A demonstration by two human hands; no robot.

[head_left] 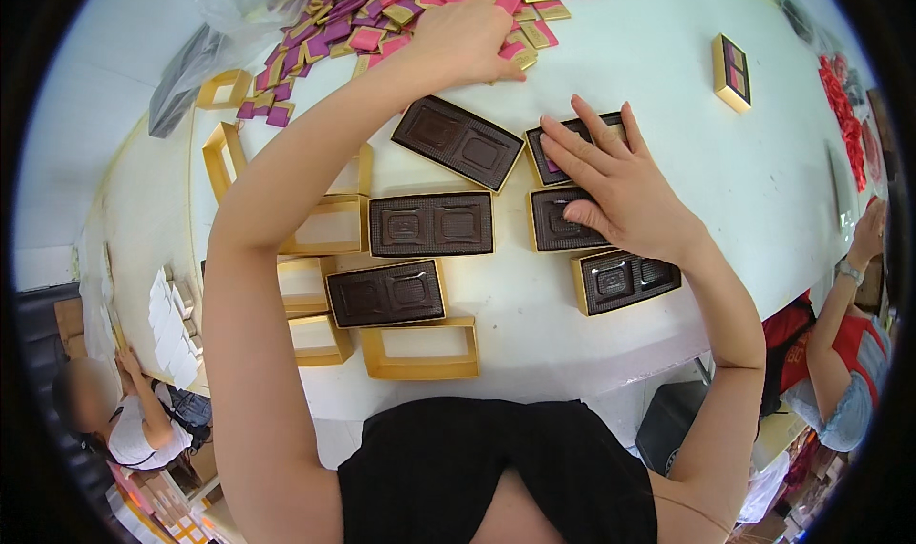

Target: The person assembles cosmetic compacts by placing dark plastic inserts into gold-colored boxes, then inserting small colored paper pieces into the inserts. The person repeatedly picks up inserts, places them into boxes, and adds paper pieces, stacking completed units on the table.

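My left hand (463, 40) reaches over a pile of small flat wrapped squares (367, 36) in pink, purple and gold. Its thumb stands apart from the bent fingers, whose tips are partly hidden. My right hand (620, 186) is spread over two gold boxes with dark brown plastic trays, the upper box (611, 120) and the lower box (551, 221). Under its fingers a bit of purple shows in the upper tray. Beside them lie more boxes with dark two-hollow trays: a tilted box (458, 143), a middle box (431, 224), a lower-left box (386, 294) and a lower-right box (628, 281).
Bare gold frames, such as one gold frame (420, 351), lie at the left and front of the white table (534, 353). A filled box (733, 72) stands far right, near red ribbon (844, 124). One person (138, 415) is at left, another person's arm (840, 334) at right.
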